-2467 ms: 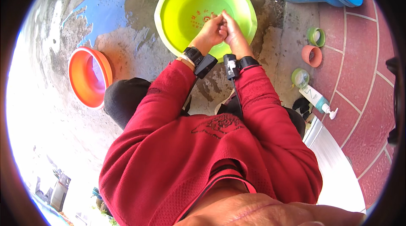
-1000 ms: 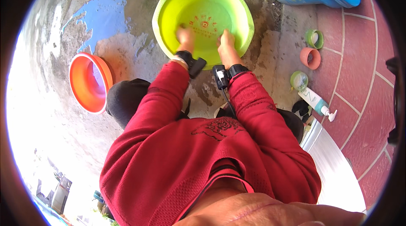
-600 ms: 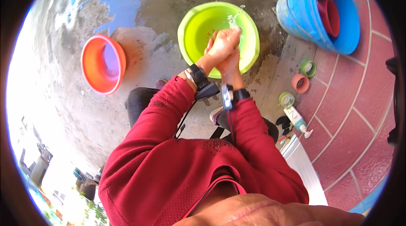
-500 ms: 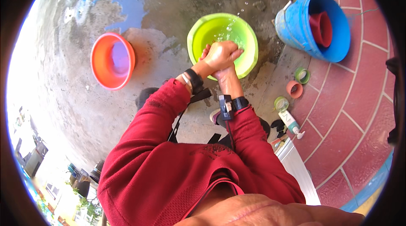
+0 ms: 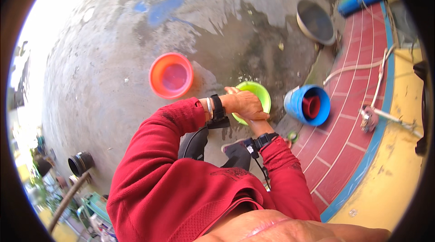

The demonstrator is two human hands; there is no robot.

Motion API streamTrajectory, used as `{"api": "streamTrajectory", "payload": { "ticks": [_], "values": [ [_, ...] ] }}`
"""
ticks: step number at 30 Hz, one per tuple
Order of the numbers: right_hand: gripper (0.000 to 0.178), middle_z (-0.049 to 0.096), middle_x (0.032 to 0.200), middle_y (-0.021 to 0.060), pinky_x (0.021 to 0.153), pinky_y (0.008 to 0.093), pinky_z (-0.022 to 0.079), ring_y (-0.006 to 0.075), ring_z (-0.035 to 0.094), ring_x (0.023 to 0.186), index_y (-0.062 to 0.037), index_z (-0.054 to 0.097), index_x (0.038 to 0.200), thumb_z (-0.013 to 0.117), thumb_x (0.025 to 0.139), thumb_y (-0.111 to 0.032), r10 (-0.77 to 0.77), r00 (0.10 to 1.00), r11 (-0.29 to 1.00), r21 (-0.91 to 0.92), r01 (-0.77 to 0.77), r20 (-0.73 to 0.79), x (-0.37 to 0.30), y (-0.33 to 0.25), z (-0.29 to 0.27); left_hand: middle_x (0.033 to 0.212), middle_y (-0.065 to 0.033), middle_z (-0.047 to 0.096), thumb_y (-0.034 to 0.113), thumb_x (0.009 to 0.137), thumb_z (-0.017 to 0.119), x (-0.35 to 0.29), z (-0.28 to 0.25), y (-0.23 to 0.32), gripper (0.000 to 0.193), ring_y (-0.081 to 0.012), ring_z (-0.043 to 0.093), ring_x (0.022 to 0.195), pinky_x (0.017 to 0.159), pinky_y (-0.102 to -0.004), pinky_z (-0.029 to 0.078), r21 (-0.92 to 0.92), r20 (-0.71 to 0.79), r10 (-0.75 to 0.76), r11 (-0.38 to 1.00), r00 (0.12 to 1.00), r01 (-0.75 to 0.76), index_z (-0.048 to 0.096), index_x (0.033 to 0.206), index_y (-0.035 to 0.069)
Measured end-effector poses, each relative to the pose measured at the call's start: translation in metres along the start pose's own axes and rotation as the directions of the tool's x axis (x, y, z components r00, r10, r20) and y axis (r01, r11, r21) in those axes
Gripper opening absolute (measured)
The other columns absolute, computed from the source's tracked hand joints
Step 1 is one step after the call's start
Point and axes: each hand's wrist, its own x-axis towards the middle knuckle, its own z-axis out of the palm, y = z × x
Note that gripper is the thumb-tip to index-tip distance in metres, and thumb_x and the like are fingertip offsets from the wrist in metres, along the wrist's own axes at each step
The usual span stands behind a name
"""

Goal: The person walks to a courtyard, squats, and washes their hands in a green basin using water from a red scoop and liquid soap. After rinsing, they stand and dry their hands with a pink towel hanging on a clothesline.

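Observation:
My left hand [image 5: 247,105] lies across my right hand and wrist [image 5: 259,126], its fingers wrapped round them. Both hands are over the near left part of a lime-green basin [image 5: 260,93] on the ground. Some fingertips poke out beyond the left hand on its far left side; most of the right hand's fingers are hidden underneath. A bracelet and a black strap circle my left wrist, and another black strap with a small device is on the right. Left of the green basin stands an orange basin [image 5: 155,77] with liquid in it.
To the right stands a blue bucket [image 5: 294,105] with a red container [image 5: 311,107] inside. A green ring-shaped item [image 5: 293,137] lies near it. Farther off are a dark round tub [image 5: 316,22], a blue cylinder [image 5: 360,1] and a pale hose [image 5: 355,67]. Wet concrete borders red tiles.
The view has swung, so the basins and bucket look smaller and sit lower. My left hand has shifted along the right one toward its wrist. Splashing drops above the basin are fewer.

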Motion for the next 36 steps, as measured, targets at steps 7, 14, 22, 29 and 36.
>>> {"api": "streamTrajectory", "payload": {
  "ticks": [7, 14, 22, 29, 36],
  "values": [
    [0.048, 0.057, 0.123, 0.0138, 0.097, 0.0436, 0.043, 0.034, 0.053, 0.115, -0.0083, 0.06, 0.118, 0.069, 0.072, -0.016, -0.731, 0.673, 0.518, -0.732, 0.443, -0.111, 0.005, -0.156, -0.036, 0.074, -0.0193, 0.065, 0.047, 0.094, 0.044, -0.174, -0.053, -0.196, 0.05, -0.0378, 0.062, 0.072, 0.066, -0.0452, 0.049, -0.128, -0.323, -0.38, 0.925, 0.867, 0.357, 0.066, 0.083, 0.004],
    [0.029, 0.067, 0.094, 0.0204, 0.067, 0.0468, 0.051, 0.0359, 0.065, 0.075, -0.0017, 0.062, 0.111, 0.052, 0.085, -0.013, 0.46, 0.813, 0.865, 0.387, -0.319, -0.358, -0.036, 0.082, -0.092, 0.088, -0.0123, 0.071, 0.019, 0.085, 0.055, -0.615, 0.236, -0.305, 0.019, -0.0274, 0.07, 0.083, 0.069, -0.0403, 0.055, -0.007, -0.284, -0.955, 0.087, 0.081, 0.996, 0.073, 0.083, 0.012],
    [0.023, 0.066, 0.082, 0.0189, 0.057, 0.0408, 0.051, 0.0307, 0.066, 0.072, -0.0015, 0.068, 0.095, 0.054, 0.083, -0.014, 0.717, 0.687, 0.628, -0.316, -0.711, -0.121, -0.12, 0.131, -0.03, 0.103, -0.0149, 0.069, 0.028, 0.083, 0.065, -0.781, 0.438, -0.045, 0.027, -0.033, 0.066, 0.094, 0.08, -0.0433, 0.054, -0.428, 0.615, -0.754, -0.564, -0.229, 0.706, 0.071, 0.095, 0.005],
    [0.024, 0.065, 0.079, 0.0136, 0.05, 0.0332, 0.049, 0.0225, 0.065, 0.066, -0.0008, 0.066, 0.102, 0.053, 0.088, -0.015, 0.51, 0.853, 0.856, -0.04, -0.516, -0.108, 0.076, -0.115, 0.073, 0.102, -0.0138, 0.069, 0.033, 0.083, 0.063, -0.787, 0.423, -0.075, 0.04, -0.0279, 0.068, 0.091, 0.076, -0.0417, 0.054, -0.637, 0.715, -0.613, -0.769, -0.336, 0.046, 0.066, 0.107, 0.001],
    [0.036, 0.064, 0.101, 0.0099, 0.062, 0.0324, 0.052, 0.0162, 0.063, 0.076, -0.0039, 0.05, 0.128, 0.051, 0.096, -0.021, 0.156, 0.98, 0.971, 0.16, -0.176, 0.127, 0.267, -0.413, 0.203, 0.105, -0.0054, 0.066, 0.037, 0.085, 0.06, -0.945, 0.327, -0.224, 0.044, -0.0196, 0.065, 0.086, 0.07, -0.0399, 0.05, -0.868, 0.497, -0.791, -0.448, -0.356, -0.215, 0.061, 0.116, 0.006]
  ]
}}
